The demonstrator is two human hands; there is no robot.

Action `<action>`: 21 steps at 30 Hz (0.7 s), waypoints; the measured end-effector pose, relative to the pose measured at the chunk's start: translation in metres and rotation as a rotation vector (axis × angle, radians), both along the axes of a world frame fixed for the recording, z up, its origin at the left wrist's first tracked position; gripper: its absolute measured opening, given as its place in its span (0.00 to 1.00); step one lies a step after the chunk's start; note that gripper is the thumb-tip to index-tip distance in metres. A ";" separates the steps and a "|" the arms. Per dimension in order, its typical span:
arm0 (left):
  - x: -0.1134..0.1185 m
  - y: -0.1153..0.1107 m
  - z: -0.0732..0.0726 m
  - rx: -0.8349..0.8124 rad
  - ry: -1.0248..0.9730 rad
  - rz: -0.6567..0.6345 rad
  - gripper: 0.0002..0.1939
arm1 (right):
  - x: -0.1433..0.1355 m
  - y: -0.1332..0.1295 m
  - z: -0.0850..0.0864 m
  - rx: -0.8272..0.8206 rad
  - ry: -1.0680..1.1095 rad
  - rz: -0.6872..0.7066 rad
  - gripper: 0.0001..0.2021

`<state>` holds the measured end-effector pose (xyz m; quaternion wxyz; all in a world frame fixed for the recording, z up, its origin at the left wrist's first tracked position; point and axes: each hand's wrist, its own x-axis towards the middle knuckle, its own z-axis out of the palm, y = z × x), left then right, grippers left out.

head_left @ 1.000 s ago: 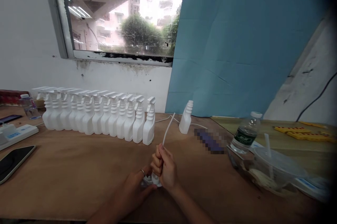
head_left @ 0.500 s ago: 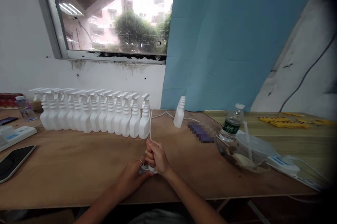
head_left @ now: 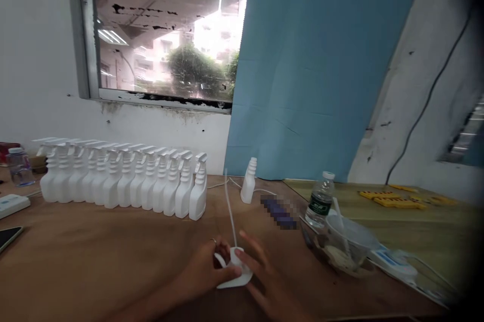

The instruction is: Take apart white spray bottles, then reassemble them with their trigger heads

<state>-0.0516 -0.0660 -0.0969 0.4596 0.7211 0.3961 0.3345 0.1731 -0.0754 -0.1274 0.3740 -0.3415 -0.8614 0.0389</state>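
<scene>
A white trigger spray head (head_left: 235, 277) lies upside down between my hands above the brown table, its thin dip tube (head_left: 230, 206) pointing upward. My left hand (head_left: 207, 269) grips it from the left, thumb across its body and fingers behind the trigger. From the right, my right hand (head_left: 264, 276) holds the head near its collar, with one finger raised. Beyond them stands an open white bottle (head_left: 248, 181) without a sprayer. To the left, a row of several white spray bottles (head_left: 147, 178) with sprayers fitted stands close together.
At right are a water bottle (head_left: 319, 200), a plastic bowl (head_left: 353, 234) and a power strip (head_left: 393, 261). Yellow pieces (head_left: 397, 200) lie farther back. A phone (head_left: 9, 236) and another power strip (head_left: 13, 206) sit at the left edge. A blurred dark object (head_left: 279, 212) lies near the open bottle.
My right hand has moved from a fist around the tube's lower part down to the spray head, its fingers loosened. More of the tube shows. The view has shifted.
</scene>
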 end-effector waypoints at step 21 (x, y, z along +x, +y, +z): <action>0.148 0.219 0.005 0.165 0.044 0.339 0.21 | 0.069 -0.027 0.043 0.280 0.972 -0.848 0.23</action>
